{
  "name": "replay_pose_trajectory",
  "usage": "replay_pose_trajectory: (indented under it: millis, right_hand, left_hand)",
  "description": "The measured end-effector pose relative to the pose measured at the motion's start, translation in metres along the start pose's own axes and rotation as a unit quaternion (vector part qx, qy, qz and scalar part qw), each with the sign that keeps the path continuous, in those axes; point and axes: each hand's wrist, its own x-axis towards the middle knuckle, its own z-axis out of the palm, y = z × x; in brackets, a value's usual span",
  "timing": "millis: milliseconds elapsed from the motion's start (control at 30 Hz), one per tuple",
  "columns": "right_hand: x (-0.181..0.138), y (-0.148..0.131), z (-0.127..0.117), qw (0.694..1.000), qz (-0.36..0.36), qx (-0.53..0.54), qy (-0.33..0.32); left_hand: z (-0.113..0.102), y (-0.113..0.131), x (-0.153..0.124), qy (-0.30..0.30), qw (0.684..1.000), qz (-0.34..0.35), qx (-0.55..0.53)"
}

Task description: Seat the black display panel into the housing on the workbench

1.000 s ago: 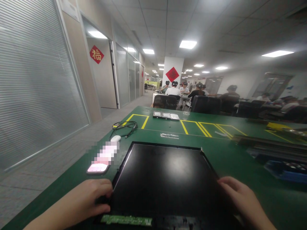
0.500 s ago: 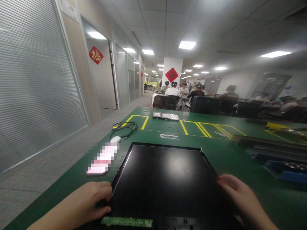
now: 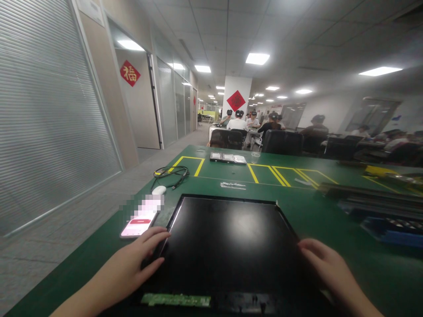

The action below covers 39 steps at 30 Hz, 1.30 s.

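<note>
panel (image 3: 228,237) | black, glossy (ceiling light reflected) | flat on green table (image 3: 307,207)

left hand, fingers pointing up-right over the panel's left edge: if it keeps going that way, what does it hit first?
Probably nothing raised: the left hand would slide onto the flat black panel. Depth is unclear.

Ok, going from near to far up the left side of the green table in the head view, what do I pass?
Left hand → phone → white mouse → coiled black cable.

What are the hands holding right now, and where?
The black panel: left hand on its left edge, right hand on its right edge.
</note>
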Motion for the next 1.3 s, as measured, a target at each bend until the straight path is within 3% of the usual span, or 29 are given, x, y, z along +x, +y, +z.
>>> replay_pose_trajectory:
  millis: [133, 267, 533, 700, 833, 933, 1067, 1167, 1300]
  right_hand:
    - [0.000, 0.002, -0.001, 0.999, 0.024, 0.020, -0.024]
    - [0.001, 0.006, -0.003, 1.000, 0.015, 0.008, -0.017]
    - [0.010, 0.025, 0.000, 0.997, 0.028, -0.063, -0.021]
    - [0.012, 0.026, 0.003, 0.994, 0.035, -0.085, -0.059]
    - [0.009, 0.023, 0.003, 0.992, 0.013, -0.112, -0.050]
    - [0.008, 0.021, 0.002, 0.992, 0.015, -0.109, -0.055]
    - [0.009, 0.020, 0.000, 0.991, 0.032, -0.109, -0.071]
    - [0.010, 0.019, 0.000, 0.990, 0.035, -0.110, -0.075]
    - [0.009, 0.017, -0.001, 0.991, 0.041, -0.103, -0.080]
  left_hand:
    - [0.008, -0.006, 0.002, 0.036, 0.999, 0.003, 0.014]
    - [0.012, -0.011, 0.004, 0.045, 0.997, -0.037, 0.046]
    - [0.021, -0.016, 0.003, 0.007, 0.997, -0.053, 0.050]
    - [0.018, -0.012, 0.004, 0.004, 0.997, -0.075, 0.000]
    - [0.024, -0.017, 0.004, 0.022, 0.988, -0.097, -0.114]
    - [0.029, -0.017, 0.003, 0.078, 0.951, -0.138, -0.266]
    - [0.029, -0.010, 0.005, 0.130, 0.835, -0.204, -0.494]
    - [0.026, -0.004, 0.008, 0.141, 0.795, -0.246, -0.537]
    - [0.024, 0.008, 0.013, 0.133, 0.745, -0.359, -0.546]
